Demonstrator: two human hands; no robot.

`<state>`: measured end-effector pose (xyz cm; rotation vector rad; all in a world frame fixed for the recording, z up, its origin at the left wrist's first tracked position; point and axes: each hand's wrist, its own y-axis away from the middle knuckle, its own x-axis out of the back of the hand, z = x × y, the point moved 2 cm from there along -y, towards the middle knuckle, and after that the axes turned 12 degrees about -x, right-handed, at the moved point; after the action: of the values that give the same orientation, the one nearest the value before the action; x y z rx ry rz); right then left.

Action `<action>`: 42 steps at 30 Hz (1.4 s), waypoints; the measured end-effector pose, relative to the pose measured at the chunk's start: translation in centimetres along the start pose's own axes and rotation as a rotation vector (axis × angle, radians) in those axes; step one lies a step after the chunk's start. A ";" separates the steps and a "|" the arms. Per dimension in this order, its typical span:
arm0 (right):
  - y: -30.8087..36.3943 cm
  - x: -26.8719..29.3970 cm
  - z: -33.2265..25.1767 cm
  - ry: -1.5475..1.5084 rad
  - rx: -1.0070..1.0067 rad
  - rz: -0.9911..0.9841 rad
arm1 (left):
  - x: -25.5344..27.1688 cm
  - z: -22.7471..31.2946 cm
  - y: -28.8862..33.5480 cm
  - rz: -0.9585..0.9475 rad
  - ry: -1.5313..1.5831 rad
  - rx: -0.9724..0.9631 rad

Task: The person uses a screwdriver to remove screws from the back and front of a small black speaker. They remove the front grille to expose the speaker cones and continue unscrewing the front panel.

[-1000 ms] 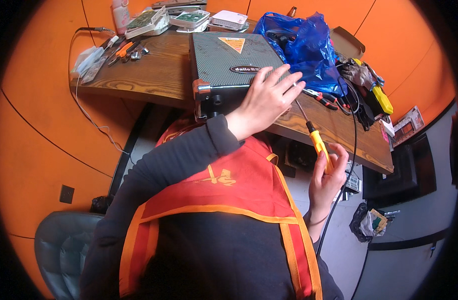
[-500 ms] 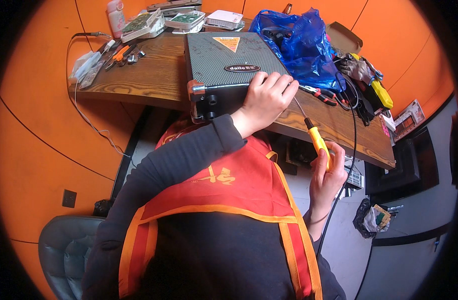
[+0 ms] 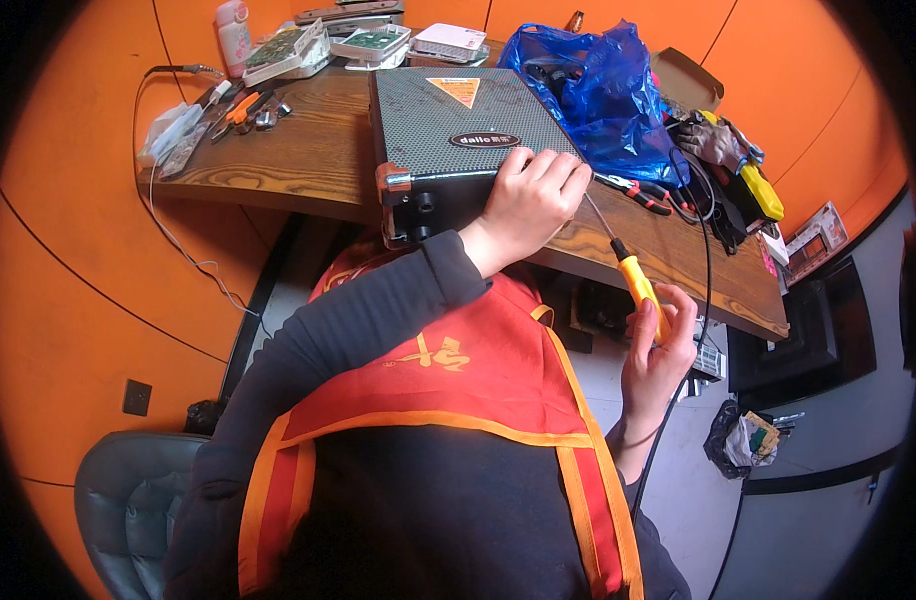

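Observation:
A boxy speaker (image 3: 433, 130) with a grey mesh grille, an orange triangular sticker and an oval badge lies at the table's front edge, its near left corner capped in metal. My left hand (image 3: 533, 205) grips its near right edge, fingers curled over the grille side and thumb hidden. Lower right, my right hand (image 3: 658, 340) is closed round the yellow handle of a screwdriver (image 3: 636, 280). The shaft slants up and left to the speaker's right side, by my left fingertips. What the tip touches is hidden.
On the wooden table (image 3: 323, 150), a blue plastic bag (image 3: 618, 105) lies right of the speaker, near red-handled pliers (image 3: 646, 195) and gloves (image 3: 713, 140). Orange-handled tools (image 3: 243, 108) and opened white cases with circuit boards (image 3: 288, 50) sit left. A black cable (image 3: 706, 270) hangs beside my right hand.
Both hands keep their holds, and the screwdriver stays at the speaker's right side. My left fingers and the screwdriver handle have shifted very slightly.

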<state>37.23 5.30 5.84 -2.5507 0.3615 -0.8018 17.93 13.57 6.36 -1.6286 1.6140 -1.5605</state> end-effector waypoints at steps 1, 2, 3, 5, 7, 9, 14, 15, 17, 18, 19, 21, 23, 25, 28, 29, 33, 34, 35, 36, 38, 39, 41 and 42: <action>-0.1 0.0 0.0 -0.017 0.066 0.028 | 0.0 0.0 0.0 -0.002 0.003 0.003; -0.1 0.0 0.0 -0.035 0.116 0.047 | -0.1 0.0 0.0 -0.019 -0.001 0.008; -0.1 -0.1 0.0 -0.038 0.154 0.055 | -0.1 0.0 0.0 0.006 0.004 0.005; -0.2 -0.1 0.1 -0.059 0.179 0.077 | 0.0 -0.1 0.0 0.012 -0.005 0.005; -0.1 0.0 0.2 -0.071 0.195 0.098 | 0.0 0.0 -0.1 0.024 0.016 0.008; -0.1 0.2 0.2 -0.082 0.198 0.126 | 0.1 0.0 -0.1 0.024 0.022 0.013; -0.2 0.3 -0.2 -0.012 0.250 0.146 | 0.0 0.1 -0.2 0.037 0.022 0.042; -0.3 0.3 -0.3 -0.011 0.274 0.145 | 0.0 0.1 -0.2 0.063 0.023 0.029; -0.4 0.4 -0.6 0.041 0.313 0.176 | 0.1 0.2 -0.2 0.099 0.020 0.007; -0.4 0.4 -0.7 0.062 0.327 0.192 | 0.0 0.2 -0.2 0.095 0.013 -0.002; -0.5 0.4 -0.8 0.059 0.331 0.193 | 0.0 0.2 -0.1 0.095 0.010 -0.012; -0.5 0.5 -0.8 0.069 0.340 0.186 | -0.1 0.3 -0.1 0.100 0.017 -0.032; -0.6 0.7 -0.7 0.065 0.332 0.186 | -0.2 0.3 -0.1 0.109 0.026 -0.056; -0.6 1.0 -0.5 0.051 0.312 0.190 | -0.2 0.3 -0.1 0.099 0.034 -0.052; -0.5 1.4 0.0 -0.038 0.257 0.274 | -0.1 0.4 -0.2 0.086 0.069 -0.048; -0.5 1.5 0.1 -0.036 0.246 0.310 | -0.1 0.4 -0.3 0.086 0.083 -0.046; -0.2 1.4 0.6 -0.204 0.212 0.368 | -0.5 1.0 -0.8 0.019 -0.073 -0.150; -0.1 1.4 0.8 -0.238 0.208 0.388 | -0.6 1.1 -0.7 0.033 -0.080 -0.190; -0.1 1.4 0.9 -0.272 0.204 0.408 | -0.8 1.1 -0.6 0.047 -0.087 -0.231; 0.0 1.4 1.0 -0.267 0.216 0.432 | -0.9 1.1 -0.5 0.062 -0.094 -0.271; 0.2 1.5 1.1 -0.261 0.232 0.478 | -0.8 1.1 -0.3 0.085 -0.034 -0.348; 0.3 1.5 1.2 -0.247 0.244 0.489 | -0.7 1.2 -0.2 0.074 0.010 -0.373; 0.4 1.7 1.3 -0.222 0.271 0.530 | 0.2 1.4 -0.1 0.045 0.089 -0.429; 0.5 1.8 1.4 -0.224 0.283 0.548 | 0.9 1.6 0.0 -0.023 0.143 -0.441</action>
<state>39.41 4.64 5.46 -2.0945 0.7675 -0.3297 19.01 12.13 6.20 -1.7818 2.1424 -1.4281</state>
